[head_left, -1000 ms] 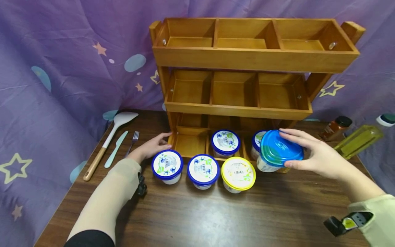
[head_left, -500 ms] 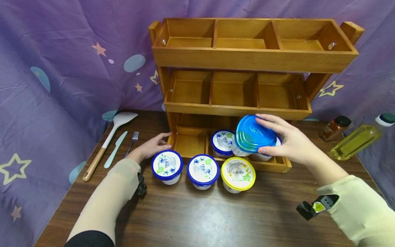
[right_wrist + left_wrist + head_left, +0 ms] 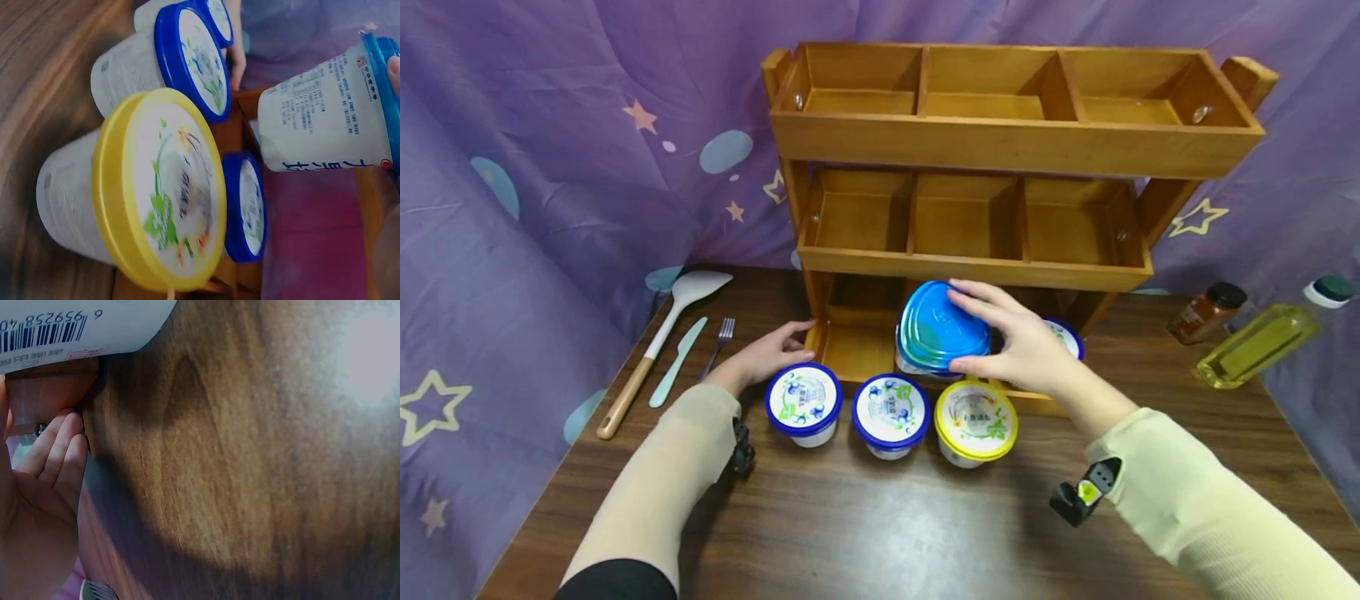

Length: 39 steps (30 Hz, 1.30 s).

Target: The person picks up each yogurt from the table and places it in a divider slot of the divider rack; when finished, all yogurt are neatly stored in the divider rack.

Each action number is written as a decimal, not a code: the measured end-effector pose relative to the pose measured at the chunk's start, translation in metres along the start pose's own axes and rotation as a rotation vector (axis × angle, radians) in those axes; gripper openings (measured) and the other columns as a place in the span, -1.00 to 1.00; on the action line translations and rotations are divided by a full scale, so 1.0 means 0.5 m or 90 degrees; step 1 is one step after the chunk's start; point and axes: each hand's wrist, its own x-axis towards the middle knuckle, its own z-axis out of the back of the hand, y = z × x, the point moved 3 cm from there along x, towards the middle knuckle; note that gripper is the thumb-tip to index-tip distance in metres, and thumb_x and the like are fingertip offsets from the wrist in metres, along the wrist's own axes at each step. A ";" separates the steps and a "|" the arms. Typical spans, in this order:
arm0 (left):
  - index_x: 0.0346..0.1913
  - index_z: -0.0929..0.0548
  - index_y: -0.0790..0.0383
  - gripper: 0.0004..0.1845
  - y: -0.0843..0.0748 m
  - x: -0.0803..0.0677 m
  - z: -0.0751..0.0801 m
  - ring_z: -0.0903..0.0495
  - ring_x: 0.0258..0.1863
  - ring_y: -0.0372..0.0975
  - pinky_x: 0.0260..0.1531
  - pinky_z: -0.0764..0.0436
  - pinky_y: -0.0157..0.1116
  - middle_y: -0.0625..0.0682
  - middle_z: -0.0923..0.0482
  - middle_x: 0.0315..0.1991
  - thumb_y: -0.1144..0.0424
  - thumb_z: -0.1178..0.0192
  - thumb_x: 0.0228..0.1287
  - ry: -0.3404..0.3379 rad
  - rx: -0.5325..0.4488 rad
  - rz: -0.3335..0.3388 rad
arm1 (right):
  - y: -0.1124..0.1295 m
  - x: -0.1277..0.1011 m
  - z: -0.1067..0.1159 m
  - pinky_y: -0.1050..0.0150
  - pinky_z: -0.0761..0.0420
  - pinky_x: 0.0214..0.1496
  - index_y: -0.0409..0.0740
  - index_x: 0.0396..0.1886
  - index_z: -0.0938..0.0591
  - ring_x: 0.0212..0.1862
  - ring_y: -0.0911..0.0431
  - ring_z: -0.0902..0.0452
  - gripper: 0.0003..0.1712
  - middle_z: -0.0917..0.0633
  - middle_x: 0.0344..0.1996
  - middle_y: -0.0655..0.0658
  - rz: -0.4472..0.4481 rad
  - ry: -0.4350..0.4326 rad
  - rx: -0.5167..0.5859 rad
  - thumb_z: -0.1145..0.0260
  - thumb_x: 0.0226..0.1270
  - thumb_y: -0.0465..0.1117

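My right hand (image 3: 1018, 346) grips a white tub with a rounded blue lid (image 3: 942, 329), its thumb and fingers on the lid's rim. The tub hangs over the middle of the wooden rack's (image 3: 970, 268) lowest tier, and its printed wall (image 3: 322, 115) shows in the right wrist view. Beneath it a blue-lidded tub (image 3: 247, 206) is hidden in the head view. Another blue-lidded tub (image 3: 1064, 337) sits in that tier's right part, partly behind my hand. My left hand (image 3: 763, 360) rests its fingers against the tier's left end, nothing in its grasp.
Before the rack stand two blue-lidded tubs (image 3: 891, 414) and a yellow-lidded tub (image 3: 976, 422). A spatula (image 3: 658, 346), light-green knife (image 3: 678, 362) and fork (image 3: 720, 343) lie to the left. A brown jar (image 3: 1206, 314) and oil bottle (image 3: 1255, 350) are at the right.
My right hand has carried the blue-lidded rounded tub leftward, from the lowest tier's right part to above its middle. My left hand stays in place.
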 end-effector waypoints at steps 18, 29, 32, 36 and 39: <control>0.44 -0.10 0.12 -0.26 0.002 0.002 -0.007 -0.40 0.15 0.10 0.16 -0.28 0.04 0.35 -0.41 0.15 0.00 -0.14 0.31 0.004 0.002 -0.012 | 0.025 0.068 -0.131 0.04 -0.25 0.29 -0.22 0.34 -0.34 0.36 -0.06 -0.16 -0.10 -0.24 0.38 -0.14 0.020 0.021 -0.033 -0.50 0.02 -0.04; 0.45 -0.10 0.09 -0.26 -0.002 0.005 -0.003 -0.39 0.15 0.10 0.16 -0.28 0.04 0.34 -0.40 0.16 -0.02 -0.13 0.31 0.007 0.007 0.006 | 0.008 0.090 -0.181 -0.01 -0.22 0.30 -0.17 0.41 -0.24 0.37 -0.11 -0.12 -0.11 -0.15 0.42 -0.15 -0.088 0.071 -0.021 -0.38 0.16 0.03; 0.45 -0.09 0.08 -0.27 -0.006 0.005 -0.002 -0.39 0.15 0.10 0.16 -0.28 0.05 0.34 -0.40 0.16 -0.02 -0.13 0.31 0.010 0.018 0.006 | 0.004 0.097 -0.190 -0.01 -0.21 0.30 -0.18 0.41 -0.23 0.37 -0.12 -0.13 -0.09 -0.15 0.41 -0.16 -0.121 0.080 -0.025 -0.37 0.16 0.06; 0.45 -0.09 0.11 -0.27 -0.009 0.003 0.001 -0.40 0.15 0.10 0.16 -0.28 0.04 0.34 -0.41 0.16 -0.01 -0.12 0.32 0.012 0.016 0.004 | 0.000 0.110 -0.202 0.01 -0.20 0.32 -0.18 0.41 -0.24 0.37 -0.10 -0.13 -0.09 -0.16 0.41 -0.16 -0.158 0.091 -0.022 -0.38 0.15 0.08; 0.45 -0.08 0.13 -0.26 -0.007 0.003 0.002 -0.41 0.14 0.10 0.16 -0.29 0.05 0.34 -0.41 0.15 -0.01 -0.11 0.33 0.012 0.012 0.003 | -0.002 0.119 -0.211 0.02 -0.20 0.32 -0.17 0.40 -0.25 0.37 -0.10 -0.13 -0.10 -0.17 0.40 -0.17 -0.181 0.101 -0.016 -0.38 0.15 0.07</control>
